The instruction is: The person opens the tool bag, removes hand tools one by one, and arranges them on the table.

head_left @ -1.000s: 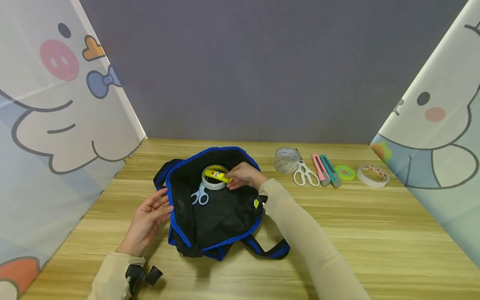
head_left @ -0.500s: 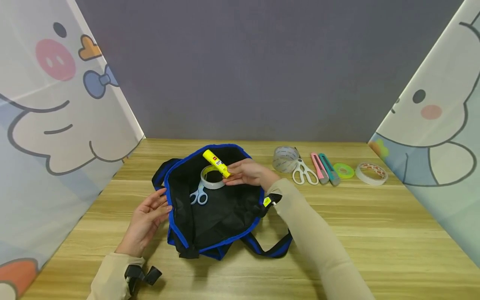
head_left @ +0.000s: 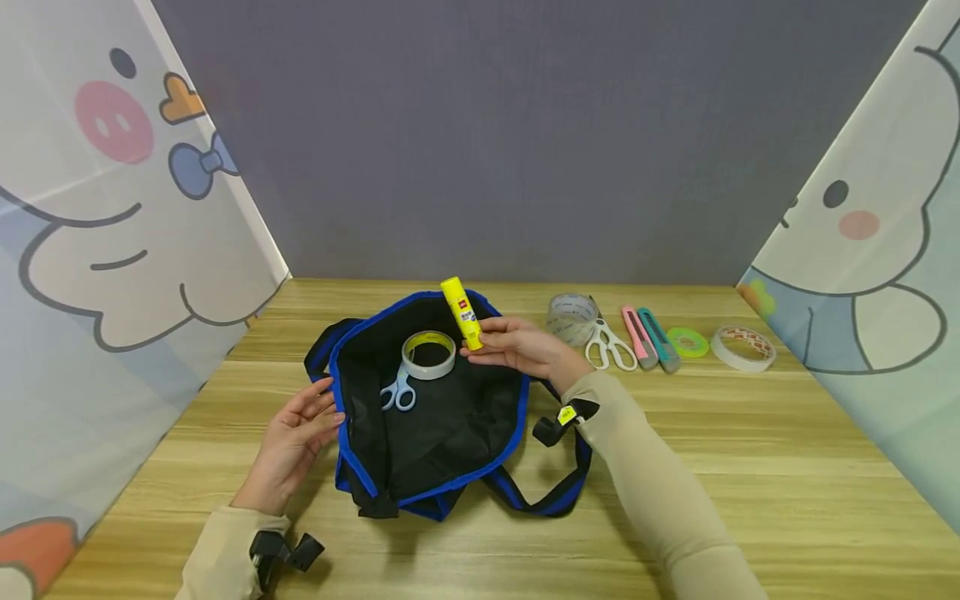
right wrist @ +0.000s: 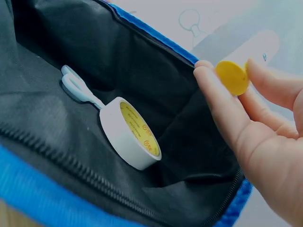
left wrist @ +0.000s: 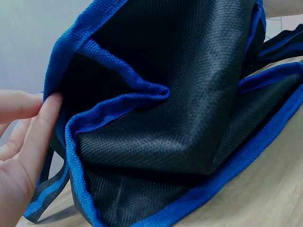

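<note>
A black bag (head_left: pixel 450 433) with blue edging lies with its mouth wide apart. At its left rim, my left hand (head_left: pixel 296 437) pinches the blue edge; the left wrist view has the thumb (left wrist: pixel 45 127) inside and the other fingers outside. My right hand (head_left: pixel 525 346) holds a yellow glue stick (head_left: pixel 461 312) by its lower end, cap up, over the bag's far right rim. The stick's round yellow end (right wrist: pixel 232 78) faces the right wrist camera. Inside the bag are a white tape roll (right wrist: pixel 128 135) and scissors with light blue handles (head_left: pixel 398 392), their blades hidden by the roll.
Right of the bag, a clear tape roll (head_left: pixel 572 318), white-handled scissors (head_left: pixel 609 346), a pink utility knife (head_left: pixel 639 337), a teal one (head_left: pixel 658 340), a green tape roll (head_left: pixel 687 342) and another white roll (head_left: pixel 742 348) form a row. A bag strap (head_left: pixel 555 500) loops onto the table.
The right hand has lifted the glue stick up and to the right from over the tape roll inside the bag, and turned it more upright. The left hand has stayed at the rim.
</note>
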A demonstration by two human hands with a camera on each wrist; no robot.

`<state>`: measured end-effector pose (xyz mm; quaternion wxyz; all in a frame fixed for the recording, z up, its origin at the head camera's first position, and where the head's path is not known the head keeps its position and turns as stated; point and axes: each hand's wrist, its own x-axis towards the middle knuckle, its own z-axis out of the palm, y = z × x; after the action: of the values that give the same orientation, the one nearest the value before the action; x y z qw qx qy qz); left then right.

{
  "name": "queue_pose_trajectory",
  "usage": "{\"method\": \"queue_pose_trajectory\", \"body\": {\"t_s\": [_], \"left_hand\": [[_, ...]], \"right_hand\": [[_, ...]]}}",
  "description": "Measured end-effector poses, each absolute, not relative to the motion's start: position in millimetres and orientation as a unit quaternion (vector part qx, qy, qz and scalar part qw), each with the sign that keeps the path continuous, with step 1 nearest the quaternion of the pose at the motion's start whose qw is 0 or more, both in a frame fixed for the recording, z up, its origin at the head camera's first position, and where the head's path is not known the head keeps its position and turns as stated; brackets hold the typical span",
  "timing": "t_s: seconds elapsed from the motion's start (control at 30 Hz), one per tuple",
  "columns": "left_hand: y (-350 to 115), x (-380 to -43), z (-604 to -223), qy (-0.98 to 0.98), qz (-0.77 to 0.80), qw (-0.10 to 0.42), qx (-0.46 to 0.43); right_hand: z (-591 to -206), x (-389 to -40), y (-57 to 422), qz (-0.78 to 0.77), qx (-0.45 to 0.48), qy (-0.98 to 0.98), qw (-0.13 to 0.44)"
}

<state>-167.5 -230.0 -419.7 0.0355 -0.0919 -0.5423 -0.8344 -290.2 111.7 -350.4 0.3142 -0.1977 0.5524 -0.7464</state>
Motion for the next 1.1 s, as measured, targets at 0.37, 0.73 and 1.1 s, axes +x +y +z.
{"method": "queue_pose_trajectory", "body": {"t_s": [0.37, 0.73, 1.1], "left_hand": [[-229.7, -167.2, -420.0, -0.547, -0.831, 0.041, -0.091], [-230.5, -167.4, -419.5, -0.551, -0.829, 0.039, -0.086], [-230.1, -167.3, -420.2, -0.551, -0.830, 0.038, -0.081]], "right_hand": [[-354.1, -279.3, 150.3, -0.786, -0.189, 0.529, 0.259], [-370.0, -281.0, 220.5, -0.727, -0.183, 0.634, 0.186], [-391.3, -276.8, 256.8, -0.651, -0.148, 0.727, 0.161]]}}
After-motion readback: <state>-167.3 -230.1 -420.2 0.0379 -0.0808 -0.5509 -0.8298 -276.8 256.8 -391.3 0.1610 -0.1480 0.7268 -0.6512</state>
